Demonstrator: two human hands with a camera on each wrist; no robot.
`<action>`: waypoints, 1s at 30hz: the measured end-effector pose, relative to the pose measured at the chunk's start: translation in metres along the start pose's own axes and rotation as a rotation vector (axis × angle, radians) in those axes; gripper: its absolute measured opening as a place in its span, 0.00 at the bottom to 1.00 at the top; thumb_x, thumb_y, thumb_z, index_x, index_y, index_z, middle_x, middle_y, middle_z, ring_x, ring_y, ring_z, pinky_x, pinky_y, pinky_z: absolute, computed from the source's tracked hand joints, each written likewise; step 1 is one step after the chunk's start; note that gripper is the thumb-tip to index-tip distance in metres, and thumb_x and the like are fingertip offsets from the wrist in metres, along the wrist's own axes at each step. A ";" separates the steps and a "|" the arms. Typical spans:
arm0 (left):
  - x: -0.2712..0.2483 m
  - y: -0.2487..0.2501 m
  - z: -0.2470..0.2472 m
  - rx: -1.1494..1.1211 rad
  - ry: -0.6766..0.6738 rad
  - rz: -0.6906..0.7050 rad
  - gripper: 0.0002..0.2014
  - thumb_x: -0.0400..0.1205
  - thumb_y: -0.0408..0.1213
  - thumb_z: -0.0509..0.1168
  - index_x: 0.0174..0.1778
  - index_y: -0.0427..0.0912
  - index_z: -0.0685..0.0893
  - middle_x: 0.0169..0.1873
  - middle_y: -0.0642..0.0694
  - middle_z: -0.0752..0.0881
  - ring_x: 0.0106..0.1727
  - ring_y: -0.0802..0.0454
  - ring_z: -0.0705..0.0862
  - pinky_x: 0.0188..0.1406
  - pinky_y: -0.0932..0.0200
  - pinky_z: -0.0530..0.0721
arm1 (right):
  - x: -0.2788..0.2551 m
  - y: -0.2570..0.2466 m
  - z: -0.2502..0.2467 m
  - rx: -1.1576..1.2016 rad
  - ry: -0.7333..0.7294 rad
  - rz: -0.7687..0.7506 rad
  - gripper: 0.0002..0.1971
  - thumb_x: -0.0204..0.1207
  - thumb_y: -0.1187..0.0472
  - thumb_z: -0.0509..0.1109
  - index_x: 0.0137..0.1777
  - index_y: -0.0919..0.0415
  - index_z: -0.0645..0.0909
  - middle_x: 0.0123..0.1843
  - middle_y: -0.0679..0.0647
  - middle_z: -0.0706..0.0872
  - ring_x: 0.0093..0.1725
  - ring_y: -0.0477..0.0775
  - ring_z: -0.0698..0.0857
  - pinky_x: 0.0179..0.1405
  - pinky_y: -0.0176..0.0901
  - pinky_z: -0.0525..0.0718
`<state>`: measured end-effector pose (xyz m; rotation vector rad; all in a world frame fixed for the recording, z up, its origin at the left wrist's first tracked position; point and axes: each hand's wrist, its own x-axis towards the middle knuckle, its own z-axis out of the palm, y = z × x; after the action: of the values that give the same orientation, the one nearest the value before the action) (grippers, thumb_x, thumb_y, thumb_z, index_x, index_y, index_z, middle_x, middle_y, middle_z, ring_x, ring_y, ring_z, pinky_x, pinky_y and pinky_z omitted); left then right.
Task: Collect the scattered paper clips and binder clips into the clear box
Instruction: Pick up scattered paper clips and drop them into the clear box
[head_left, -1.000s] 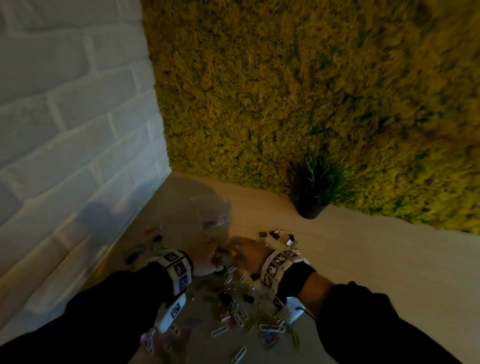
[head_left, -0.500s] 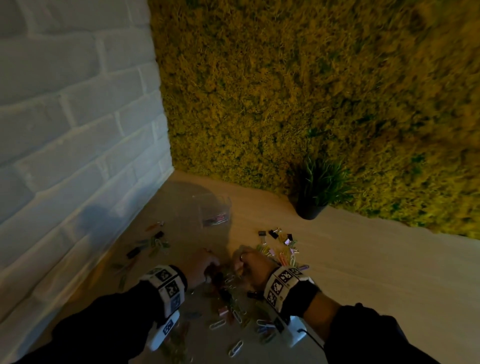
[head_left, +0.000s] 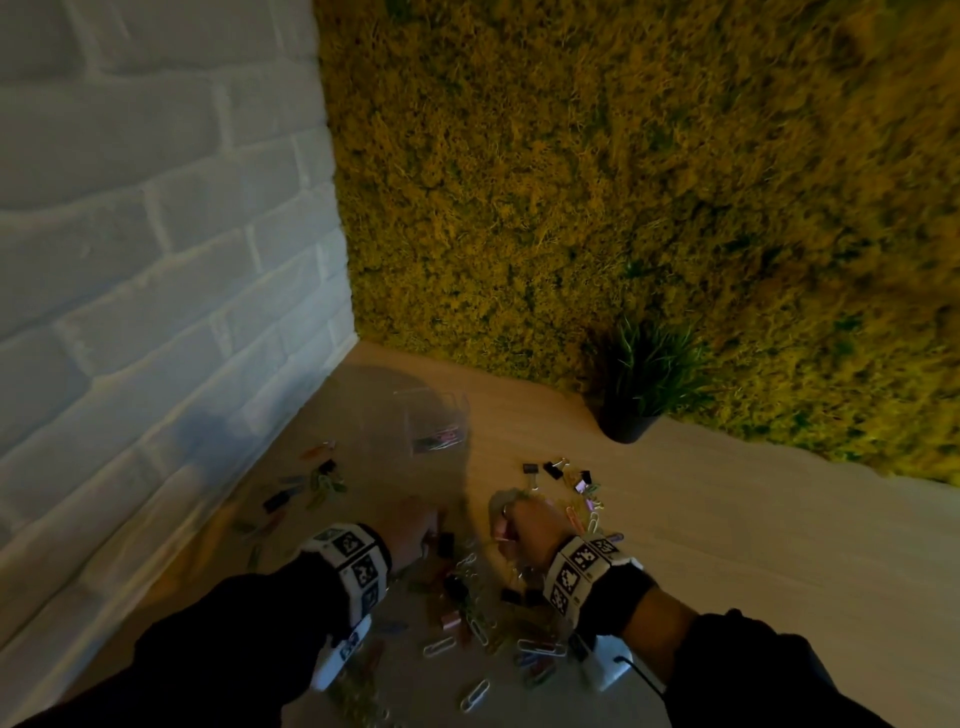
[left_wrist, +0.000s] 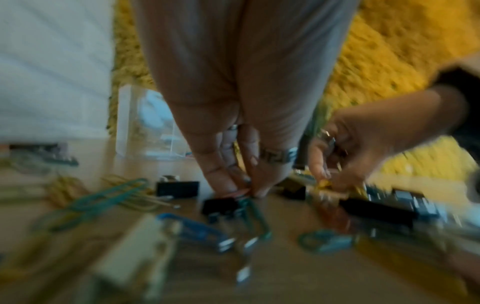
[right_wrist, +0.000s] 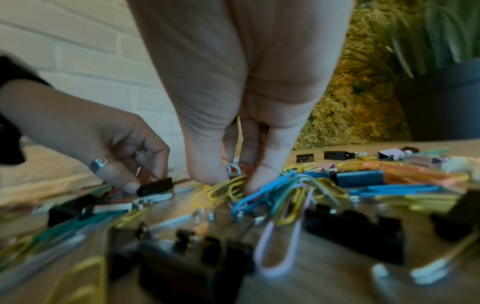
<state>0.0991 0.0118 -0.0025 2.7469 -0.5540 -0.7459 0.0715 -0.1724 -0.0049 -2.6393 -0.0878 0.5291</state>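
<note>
Left hand (right_wrist: 109, 144) pinches a black binder clip (right_wrist: 155, 186); right hand (right_wrist: 241, 98) pinches what looks like yellow paper clips (right_wrist: 223, 190) on the table (head_left: 727, 519).

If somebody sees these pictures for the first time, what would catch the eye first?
Probably the moss wall, yellow-green, filling the back above the wooden table. Next, both hands low among the scattered coloured clips: the right hand pinches yellow paper clips, the left hand pinches a black binder clip.
</note>
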 end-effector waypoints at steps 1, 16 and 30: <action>0.000 0.001 -0.001 0.001 0.017 0.029 0.09 0.83 0.28 0.57 0.56 0.36 0.79 0.62 0.38 0.79 0.63 0.46 0.78 0.54 0.63 0.73 | 0.001 0.001 -0.001 0.003 0.010 0.008 0.10 0.69 0.71 0.66 0.42 0.54 0.81 0.38 0.46 0.83 0.46 0.53 0.86 0.61 0.49 0.80; 0.012 -0.036 -0.008 -0.420 0.064 0.088 0.15 0.77 0.34 0.70 0.28 0.54 0.75 0.28 0.56 0.79 0.31 0.63 0.76 0.34 0.70 0.75 | 0.012 0.015 -0.033 0.333 0.053 0.112 0.04 0.72 0.66 0.73 0.40 0.68 0.86 0.31 0.55 0.89 0.33 0.51 0.88 0.47 0.54 0.89; -0.010 -0.028 -0.001 -0.122 -0.076 0.064 0.15 0.77 0.40 0.70 0.54 0.42 0.72 0.53 0.45 0.77 0.57 0.47 0.79 0.56 0.54 0.78 | 0.006 0.005 -0.014 1.395 -0.031 0.336 0.09 0.78 0.74 0.64 0.42 0.61 0.79 0.40 0.54 0.83 0.42 0.49 0.82 0.30 0.36 0.87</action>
<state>0.0997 0.0418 -0.0062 2.5859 -0.5888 -0.8422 0.0826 -0.1816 0.0022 -1.2679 0.5298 0.4649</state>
